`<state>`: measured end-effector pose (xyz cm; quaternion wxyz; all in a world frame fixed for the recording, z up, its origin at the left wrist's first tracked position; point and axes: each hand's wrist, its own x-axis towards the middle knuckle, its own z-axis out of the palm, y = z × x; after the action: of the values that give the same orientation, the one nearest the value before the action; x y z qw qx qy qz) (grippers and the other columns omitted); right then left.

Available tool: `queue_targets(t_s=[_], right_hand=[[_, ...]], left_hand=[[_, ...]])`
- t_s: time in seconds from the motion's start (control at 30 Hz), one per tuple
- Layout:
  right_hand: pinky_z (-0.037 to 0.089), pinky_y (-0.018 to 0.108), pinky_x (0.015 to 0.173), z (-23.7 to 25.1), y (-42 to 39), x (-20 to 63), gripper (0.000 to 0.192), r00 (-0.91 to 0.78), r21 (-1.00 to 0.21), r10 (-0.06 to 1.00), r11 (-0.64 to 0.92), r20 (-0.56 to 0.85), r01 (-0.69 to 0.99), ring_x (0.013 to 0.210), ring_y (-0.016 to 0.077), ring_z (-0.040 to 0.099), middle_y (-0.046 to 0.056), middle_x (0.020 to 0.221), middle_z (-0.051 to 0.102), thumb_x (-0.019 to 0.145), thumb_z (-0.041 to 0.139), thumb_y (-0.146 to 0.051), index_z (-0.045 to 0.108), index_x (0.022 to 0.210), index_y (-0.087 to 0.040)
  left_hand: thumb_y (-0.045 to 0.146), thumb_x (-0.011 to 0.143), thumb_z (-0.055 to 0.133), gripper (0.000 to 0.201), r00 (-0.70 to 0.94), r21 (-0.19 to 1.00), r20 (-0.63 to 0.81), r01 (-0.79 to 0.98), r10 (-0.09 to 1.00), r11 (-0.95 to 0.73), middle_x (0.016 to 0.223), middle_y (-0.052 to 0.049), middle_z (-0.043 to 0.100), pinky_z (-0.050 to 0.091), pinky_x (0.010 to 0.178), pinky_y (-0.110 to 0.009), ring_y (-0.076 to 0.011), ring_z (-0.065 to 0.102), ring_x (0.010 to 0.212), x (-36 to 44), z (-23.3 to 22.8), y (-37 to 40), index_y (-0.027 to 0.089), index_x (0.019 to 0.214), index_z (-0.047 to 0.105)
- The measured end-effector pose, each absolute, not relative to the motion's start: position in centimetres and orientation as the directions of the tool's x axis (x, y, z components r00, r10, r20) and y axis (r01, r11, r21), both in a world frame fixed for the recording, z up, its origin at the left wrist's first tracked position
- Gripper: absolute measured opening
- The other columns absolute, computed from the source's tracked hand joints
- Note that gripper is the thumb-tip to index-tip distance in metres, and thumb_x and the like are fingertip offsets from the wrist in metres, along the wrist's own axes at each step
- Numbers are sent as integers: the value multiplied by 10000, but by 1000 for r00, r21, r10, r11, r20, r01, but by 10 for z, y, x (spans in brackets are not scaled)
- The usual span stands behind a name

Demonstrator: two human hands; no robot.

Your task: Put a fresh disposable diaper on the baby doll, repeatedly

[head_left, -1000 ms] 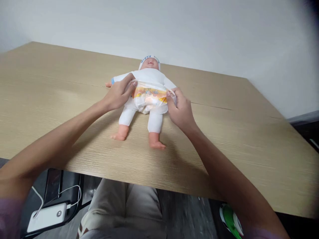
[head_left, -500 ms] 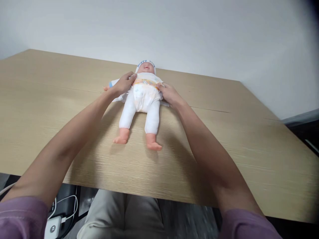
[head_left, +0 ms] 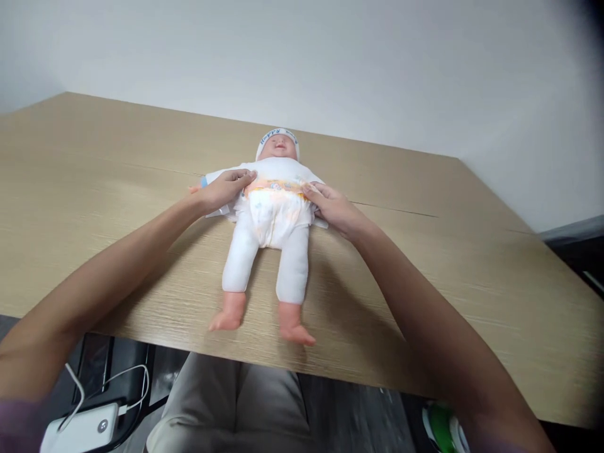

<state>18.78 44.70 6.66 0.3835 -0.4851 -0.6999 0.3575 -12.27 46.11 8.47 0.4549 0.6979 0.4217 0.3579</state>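
A baby doll in a white suit and cap lies on its back on a light wooden table, feet toward me and close to the near edge. It wears a diaper with an orange printed waistband. My left hand pinches the diaper's waistband at the doll's left-side hip as I see it. My right hand grips the waistband at the other hip. Both hands rest against the doll's waist.
A white wall stands behind the table. Below the near edge I see my lap in light trousers, a white power bank with a cable at lower left, and a green and white object on the floor at lower right.
The doll has slid toward me, so its feet now lie near the table's front edge. Both hands stayed on the diaper's waistband and came back with it.
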Motion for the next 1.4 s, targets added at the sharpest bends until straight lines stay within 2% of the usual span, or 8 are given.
queue_targets(t_s=[0.17, 0.33, 0.5, 0.63, 0.73, 1.03, 1.27, 1.4], right_hand=[[636, 438, 890, 80, 440, 202, 455, -128, -700, 902, 404, 412, 588, 942, 267, 742, 75, 1081, 819, 992, 744, -658, 773, 1228, -270], [613, 419, 830, 62, 421, 210, 304, 22, -610, 822, 404, 570, 682, 894, 249, 712, 105, 1091, 790, 1075, 601, -502, 712, 1179, -238], [587, 452, 915, 37, 391, 217, 252, -25, -522, 829, 376, 559, 766, 899, 270, 694, 95, 1040, 759, 1070, 610, -470, 680, 1150, -242], [555, 452, 916, 34, 387, 226, 218, -86, -466, 880, 328, 468, 822, 998, 309, 705, 109, 1072, 752, 1040, 676, -469, 691, 1038, -252], [532, 451, 860, 33, 390, 229, 246, -54, -447, 915, 246, 400, 860, 982, 326, 691, 111, 1055, 746, 1027, 712, -499, 695, 1007, -255], [480, 405, 801, 34, 395, 229, 399, 125, -574, 987, -44, 103, 818, 817, 277, 652, 37, 824, 708, 876, 849, -608, 647, 870, -265], [431, 354, 704, 53, 399, 237, 556, -45, -885, 997, 78, 64, 460, 700, 189, 491, -7, 723, 546, 868, 730, -775, 570, 722, -263], [435, 350, 696, 69, 411, 215, 556, -101, -915, 985, 167, 139, 368, 682, 176, 441, -18, 721, 491, 883, 712, -770, 516, 730, -272]], left_hand=[[602, 1128, 564, 522, 243, 861, 95, 467, 965, -202, 744, -15, 586, 453, 710, -308, -166, 520, 693, -123, 96, 454, 214, 780, 579], [317, 1091, 585, 221, 96, 681, 378, 645, 921, -347, 1242, -101, 795, 553, 1019, -413, -253, 699, 1084, -113, 107, 460, 211, 1216, 733], [407, 1141, 539, 323, 413, 423, 601, 562, 684, -711, 1391, -117, 766, 509, 1194, -472, -291, 682, 1291, -67, 137, 437, 229, 1315, 744], [525, 1121, 566, 406, 702, 303, 409, 497, 583, -813, 1399, -113, 781, 486, 1231, -522, -342, 683, 1353, -30, 138, 425, 232, 1280, 797], [615, 1070, 620, 527, 721, 232, 323, 568, 613, -790, 1489, -149, 756, 427, 1290, -575, -397, 639, 1448, -23, 122, 427, 201, 1340, 804], [673, 1003, 699, 707, 698, 167, 335, 618, 633, -769, 1598, -178, 693, 341, 1363, -590, -425, 582, 1529, -28, 110, 429, 145, 1468, 757], [642, 949, 755, 701, 690, 192, 342, 613, 638, -766, 1607, -177, 683, 254, 1402, -635, -428, 564, 1553, -27, 109, 431, 167, 1464, 758], [628, 935, 765, 662, 691, 206, 334, 610, 641, -765, 1596, -170, 686, 226, 1418, -647, -428, 558, 1558, -26, 108, 431, 182, 1425, 765]])
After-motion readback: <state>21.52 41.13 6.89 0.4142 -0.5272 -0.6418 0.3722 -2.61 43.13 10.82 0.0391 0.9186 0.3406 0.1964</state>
